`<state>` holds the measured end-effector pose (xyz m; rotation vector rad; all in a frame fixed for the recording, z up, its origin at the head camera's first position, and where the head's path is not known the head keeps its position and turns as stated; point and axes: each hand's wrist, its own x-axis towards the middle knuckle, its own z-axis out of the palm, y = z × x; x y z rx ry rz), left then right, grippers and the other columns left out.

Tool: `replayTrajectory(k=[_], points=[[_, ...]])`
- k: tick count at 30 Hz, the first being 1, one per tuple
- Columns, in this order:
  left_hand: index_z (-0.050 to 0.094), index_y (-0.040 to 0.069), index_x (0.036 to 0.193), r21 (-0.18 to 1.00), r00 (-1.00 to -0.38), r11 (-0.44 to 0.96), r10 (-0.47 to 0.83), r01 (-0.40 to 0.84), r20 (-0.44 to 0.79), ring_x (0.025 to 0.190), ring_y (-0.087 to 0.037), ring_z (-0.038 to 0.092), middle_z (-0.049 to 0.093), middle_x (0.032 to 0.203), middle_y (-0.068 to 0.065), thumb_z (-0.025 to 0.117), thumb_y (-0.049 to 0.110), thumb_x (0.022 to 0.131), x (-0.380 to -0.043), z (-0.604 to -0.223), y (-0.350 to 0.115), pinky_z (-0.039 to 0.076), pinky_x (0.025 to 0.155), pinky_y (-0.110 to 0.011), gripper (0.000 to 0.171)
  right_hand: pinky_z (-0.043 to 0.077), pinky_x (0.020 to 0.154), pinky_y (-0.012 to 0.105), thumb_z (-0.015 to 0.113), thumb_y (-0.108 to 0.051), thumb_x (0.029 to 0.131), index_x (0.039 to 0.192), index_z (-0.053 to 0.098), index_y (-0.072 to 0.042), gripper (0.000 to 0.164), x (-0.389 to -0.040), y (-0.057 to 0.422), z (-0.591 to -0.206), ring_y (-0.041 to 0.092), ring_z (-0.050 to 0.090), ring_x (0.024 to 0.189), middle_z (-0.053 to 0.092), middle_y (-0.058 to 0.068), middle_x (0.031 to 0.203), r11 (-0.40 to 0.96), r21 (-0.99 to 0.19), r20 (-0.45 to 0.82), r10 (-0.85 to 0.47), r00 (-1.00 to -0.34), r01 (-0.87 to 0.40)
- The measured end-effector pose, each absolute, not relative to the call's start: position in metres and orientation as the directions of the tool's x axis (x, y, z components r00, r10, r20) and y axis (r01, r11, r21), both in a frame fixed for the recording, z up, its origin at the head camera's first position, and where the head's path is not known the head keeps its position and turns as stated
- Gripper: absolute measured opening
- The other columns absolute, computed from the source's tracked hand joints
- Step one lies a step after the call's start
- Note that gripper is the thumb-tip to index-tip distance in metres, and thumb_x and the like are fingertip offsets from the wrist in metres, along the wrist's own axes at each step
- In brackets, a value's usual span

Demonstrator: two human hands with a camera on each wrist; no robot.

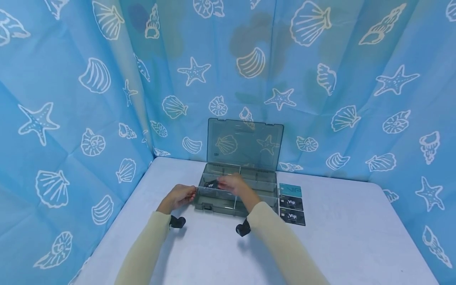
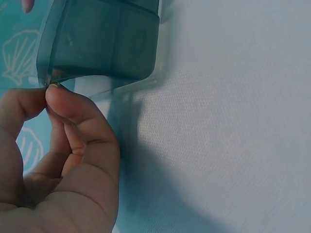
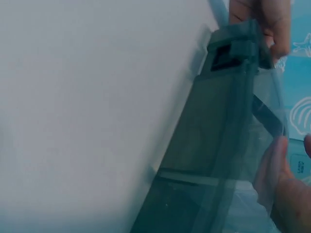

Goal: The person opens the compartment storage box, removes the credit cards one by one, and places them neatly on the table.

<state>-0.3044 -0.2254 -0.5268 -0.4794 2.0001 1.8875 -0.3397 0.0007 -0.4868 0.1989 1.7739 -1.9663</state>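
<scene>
A grey see-through compartment box [image 1: 221, 211] lies on the table with its lid [image 1: 246, 144] standing up at the back. At the box's left side, my left hand [image 1: 181, 194] pinches the rim between thumb and forefinger, as the left wrist view shows close up. My right hand [image 1: 231, 183] reaches into the middle row and holds a black card [image 1: 211, 184] marked "Vip" by its right end. Through the clear divider in the right wrist view, the card [image 3: 267, 116] appears tilted, with fingers [image 3: 272, 162] at its lower end.
To the right of the box, a teal card [image 1: 290, 190] and two black Vip cards [image 1: 291, 202] lie in a column on the white table [image 1: 356, 229]. A blue curtain [image 1: 228, 87] with shells and starfish hangs behind and along the sides.
</scene>
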Motion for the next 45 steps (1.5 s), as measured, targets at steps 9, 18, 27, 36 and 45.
replayTrajectory(k=[9, 18, 27, 36, 45], points=[[0.062, -0.005, 0.107, 0.886, -0.887, 0.052, -0.010, -0.462, -0.462, 0.073, -0.013, 0.056, 0.058, 0.086, -0.006, 0.058, 0.012, 0.093, -0.305, -0.530, -0.226, 0.051, 0.067, -0.023, 0.023, 0.056, 0.080, 0.033, 0.066, -0.003, 0.091, 0.111, 0.064, 0.011, 0.025, -0.333, 0.000, -0.491, 0.022, 0.071, 0.082, 0.068, 0.020, 0.105, 0.102, -0.950, -0.311, -0.209, -0.927, 0.295], [0.062, -0.003, 0.106, 0.886, -0.889, 0.076, -0.020, -0.457, -0.457, 0.072, -0.013, 0.057, 0.059, 0.086, -0.006, 0.059, 0.014, 0.093, -0.308, -0.535, -0.224, 0.051, 0.068, -0.023, 0.022, 0.057, 0.079, 0.035, 0.064, 0.001, 0.091, 0.107, 0.067, 0.011, 0.019, -0.328, 0.004, -0.491, 0.017, 0.070, 0.074, 0.069, 0.020, 0.098, 0.151, -0.962, -0.254, -0.196, -0.947, 0.226], [0.062, -0.003, 0.107, 0.887, -0.891, 0.087, -0.048, -0.454, -0.451, 0.074, -0.013, 0.058, 0.060, 0.089, -0.007, 0.060, 0.014, 0.092, -0.307, -0.534, -0.223, 0.052, 0.069, -0.023, 0.023, 0.058, 0.075, 0.031, 0.067, 0.001, 0.088, 0.113, 0.065, 0.012, 0.027, -0.334, 0.028, -0.478, 0.020, 0.070, 0.078, 0.068, 0.020, 0.103, 0.047, -0.964, -0.267, -0.203, -0.942, 0.264], [0.058, -0.006, 0.114, 0.899, -0.903, 0.087, -0.042, -0.430, -0.428, 0.076, -0.014, 0.057, 0.058, 0.092, -0.008, 0.060, 0.014, 0.091, -0.298, -0.531, -0.221, 0.052, 0.070, -0.023, 0.031, 0.056, 0.081, 0.033, 0.062, -0.001, 0.091, 0.118, 0.062, 0.012, 0.030, -0.323, 0.100, -0.471, 0.032, 0.067, 0.097, 0.063, 0.024, 0.115, 0.026, -0.971, -0.238, -0.221, -0.946, 0.239], [0.059, -0.004, 0.111, 0.902, -0.907, 0.101, -0.034, -0.421, -0.419, 0.077, -0.014, 0.056, 0.058, 0.091, -0.008, 0.060, 0.015, 0.091, -0.301, -0.538, -0.223, 0.051, 0.070, -0.024, 0.027, 0.052, 0.091, 0.039, 0.062, -0.010, 0.095, 0.125, 0.058, 0.010, 0.036, -0.296, 0.179, -0.466, 0.030, 0.065, 0.104, 0.059, 0.026, 0.122, 0.138, -0.965, -0.242, -0.140, -0.960, 0.223]])
